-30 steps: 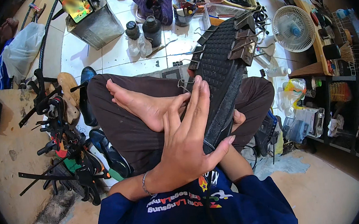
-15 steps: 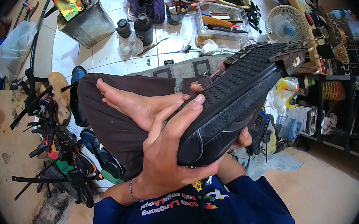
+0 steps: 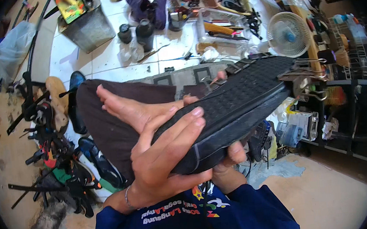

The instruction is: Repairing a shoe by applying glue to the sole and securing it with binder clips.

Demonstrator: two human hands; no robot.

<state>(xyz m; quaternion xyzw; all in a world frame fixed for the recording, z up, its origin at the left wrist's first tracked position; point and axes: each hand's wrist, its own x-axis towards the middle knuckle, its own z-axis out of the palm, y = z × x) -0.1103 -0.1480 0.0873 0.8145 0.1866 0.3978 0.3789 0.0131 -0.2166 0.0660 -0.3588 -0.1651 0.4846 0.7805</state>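
At the far left a whitish plastic bag sits on the floor, and nearer the person a tangle of black straps lies beside a tan shoe last. Next come two glossy black shoes, one farther off and one nearer, then a grey metal tin topped by a yellow packet whose colourful print is too blurred to read. The person's bare foot rests across brown trousers, with two dark bottles and purple sneakers beyond it. The left hand is curved around the rounded end of a black shoe — fingers over the sole, thumb beneath against the upper. Below, the navy T-shirt carries lines of white and red lettering, upside down in this view, with a yellow star at the right. The shoe is held sole up above the lap, slanting up to the right. The right hand, mostly hidden under it, supports it, thumb on the near side and fingertips on the far side. Beyond lies a clear plastic tray of tools; farther right are a white fan and metal binder clips gripping the shoe's other end
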